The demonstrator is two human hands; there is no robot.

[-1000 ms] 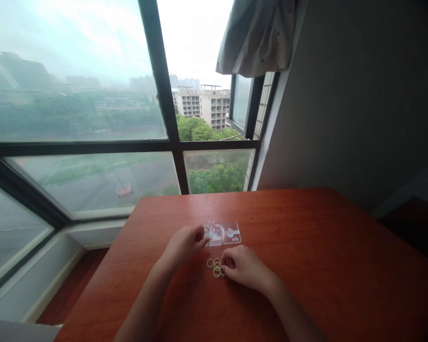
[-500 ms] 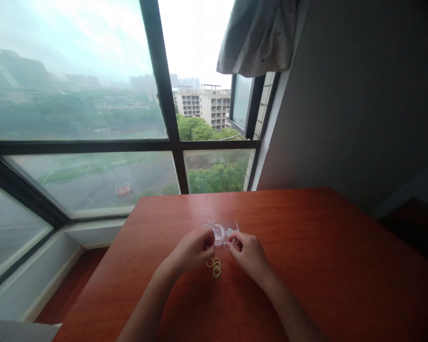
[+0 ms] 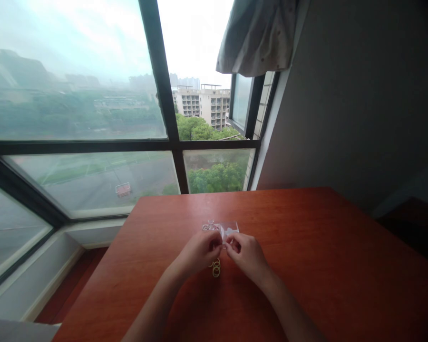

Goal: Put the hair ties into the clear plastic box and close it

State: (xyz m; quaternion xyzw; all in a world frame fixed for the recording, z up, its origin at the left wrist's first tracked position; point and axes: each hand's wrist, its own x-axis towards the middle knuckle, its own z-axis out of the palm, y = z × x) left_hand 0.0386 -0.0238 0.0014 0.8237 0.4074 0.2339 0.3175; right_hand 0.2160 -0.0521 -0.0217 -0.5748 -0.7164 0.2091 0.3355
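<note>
Over the middle of the table, my left hand [image 3: 202,251] and my right hand [image 3: 248,254] are closed in pinches, their fingertips almost touching. A small, pale ring [image 3: 224,245] appears between them at my right fingertips. Whatever my left fingers hold is too small to make out. Just beyond the hands lies a clear plastic box [image 3: 231,226], partly covered by them. Several silvery rings [image 3: 207,227] lie at its left. Below my left hand, several yellow-green rings [image 3: 216,270] overlap on the tabletop, some hidden by the hand.
The reddish-brown wooden table [image 3: 306,237] reaches to the window frame [image 3: 128,146] at the back. A curtain [image 3: 258,42] hangs at the upper right of the window, beside a dark wall [image 3: 353,104].
My left hand has moved right, bringing its fingertips up to my right hand's and covering more of the box and the yellow-green rings. My right hand has barely moved.
</note>
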